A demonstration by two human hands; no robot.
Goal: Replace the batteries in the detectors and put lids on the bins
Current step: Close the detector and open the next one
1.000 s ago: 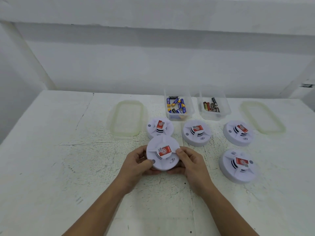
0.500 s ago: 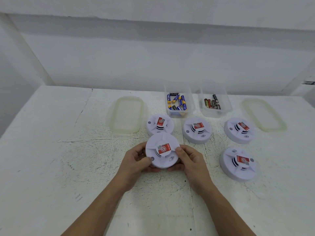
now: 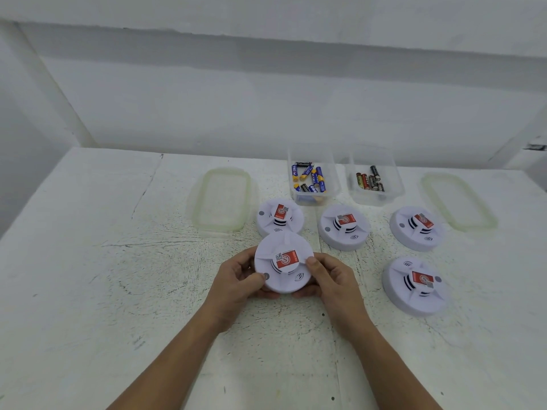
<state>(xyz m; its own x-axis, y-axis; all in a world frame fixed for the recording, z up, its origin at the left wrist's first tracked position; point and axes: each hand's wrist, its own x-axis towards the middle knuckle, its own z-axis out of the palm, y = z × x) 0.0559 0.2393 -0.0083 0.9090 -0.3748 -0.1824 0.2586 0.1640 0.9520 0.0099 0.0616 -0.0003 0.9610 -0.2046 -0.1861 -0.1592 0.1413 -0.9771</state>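
Note:
A round white detector [image 3: 282, 263] with a red label is held just above the table between both hands. My left hand [image 3: 236, 287] grips its left rim, thumb on top near a grey dot. My right hand [image 3: 333, 282] grips its right rim, thumb on the top face. More white detectors lie on the table: one behind it [image 3: 279, 217], one at centre [image 3: 343, 227], one at right [image 3: 416, 227], one at front right [image 3: 414, 285]. Two clear open bins stand behind: the left bin [image 3: 313, 199] holds blue batteries, the right bin [image 3: 374, 198] holds dark and red ones.
Two clear green-rimmed lids lie flat on the white table: one [image 3: 222, 199] left of the detectors, the other [image 3: 457, 199] at far right. A white wall rises directly behind the bins. The table [image 3: 88, 276] shows bare scuffed surface at left and front.
The held detector has turned a little in my hands, its red label and grey dot shifting. The view has tilted slightly, so everything sits higher in frame.

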